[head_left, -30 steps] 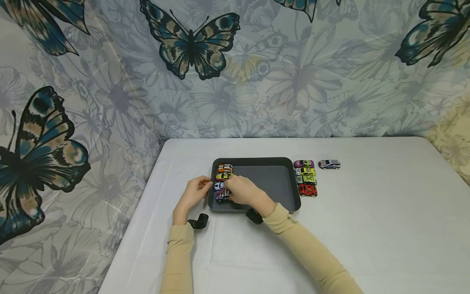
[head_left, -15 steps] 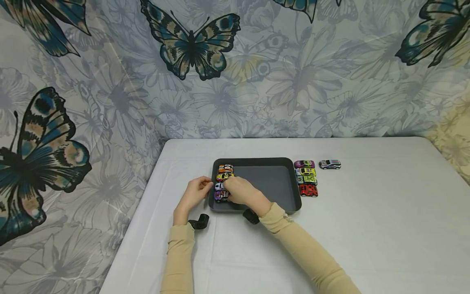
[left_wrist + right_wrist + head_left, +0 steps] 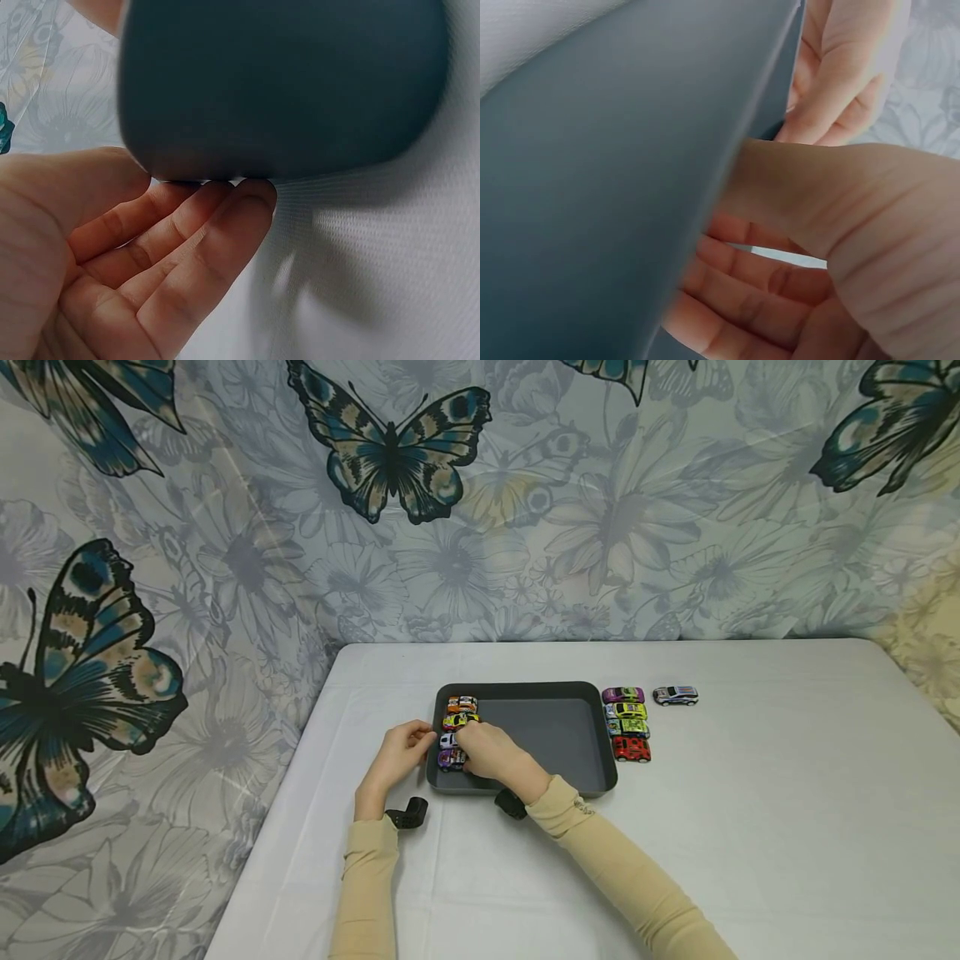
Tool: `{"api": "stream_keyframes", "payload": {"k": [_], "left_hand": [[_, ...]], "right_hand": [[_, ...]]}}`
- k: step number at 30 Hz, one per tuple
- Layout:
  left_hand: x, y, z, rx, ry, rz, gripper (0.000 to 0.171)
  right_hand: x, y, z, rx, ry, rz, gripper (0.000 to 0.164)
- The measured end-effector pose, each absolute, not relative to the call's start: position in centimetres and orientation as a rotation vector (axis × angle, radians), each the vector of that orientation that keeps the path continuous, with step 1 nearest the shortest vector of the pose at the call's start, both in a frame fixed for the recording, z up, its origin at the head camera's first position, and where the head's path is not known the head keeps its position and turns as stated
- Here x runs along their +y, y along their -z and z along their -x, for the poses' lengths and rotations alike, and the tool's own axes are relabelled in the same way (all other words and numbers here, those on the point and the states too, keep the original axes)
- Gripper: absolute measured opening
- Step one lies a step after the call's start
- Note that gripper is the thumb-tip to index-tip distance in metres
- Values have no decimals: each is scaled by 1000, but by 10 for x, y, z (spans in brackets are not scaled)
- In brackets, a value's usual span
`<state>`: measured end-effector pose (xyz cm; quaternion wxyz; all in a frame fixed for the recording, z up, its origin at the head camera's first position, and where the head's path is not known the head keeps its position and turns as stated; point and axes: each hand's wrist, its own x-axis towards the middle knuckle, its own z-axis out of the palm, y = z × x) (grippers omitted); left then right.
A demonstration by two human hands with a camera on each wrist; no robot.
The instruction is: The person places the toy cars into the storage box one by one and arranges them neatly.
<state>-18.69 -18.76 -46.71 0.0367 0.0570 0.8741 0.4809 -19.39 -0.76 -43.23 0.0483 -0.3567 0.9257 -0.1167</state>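
A dark grey tray (image 3: 540, 692) sits on the white table. Inside it, along the left wall, stand an orange toy car (image 3: 462, 703), a yellow toy car (image 3: 455, 722), a white toy car (image 3: 447, 741) and a purple toy car (image 3: 452, 760). My right hand (image 3: 491, 750) reaches over the front wall and grips the white car, covering its right part; the fingertips are hidden behind the tray wall in the right wrist view. My left hand (image 3: 397, 756) is at the tray's left side. In the left wrist view, its fingers (image 3: 210, 247) touch the tray's outer wall.
Right of the tray stand a magenta toy car (image 3: 622, 694), a yellow toy car (image 3: 628, 711), a green toy car (image 3: 628, 727) and a red toy car (image 3: 632, 749). A silver toy car (image 3: 675, 695) is farther right. A butterfly-print cloth (image 3: 585, 543) hangs behind the table.
My right hand has shifted slightly left, and the white and purple cars have slid a little closer to the tray's left wall. My left hand has stayed beside the tray.
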Motion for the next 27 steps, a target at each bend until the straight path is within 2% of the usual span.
{"api": "stream_keyframes", "payload": {"k": [11,12,23,27], "left_hand": [[-186,467,187,2679,-1481,-180,23],[-186,467,187,2679,-1478,-179,23],[-186,467,187,2680,-1474,-171,22],[-187,467,187,2681,-1478,-167,22]], "right_hand": [[-7,443,200,2814,432,1100,21],[-7,434,195,2808,416,1067,21],[-3,428,191,2840,368,1080,30],[5,420,193,2854,371,1093,28]]}}
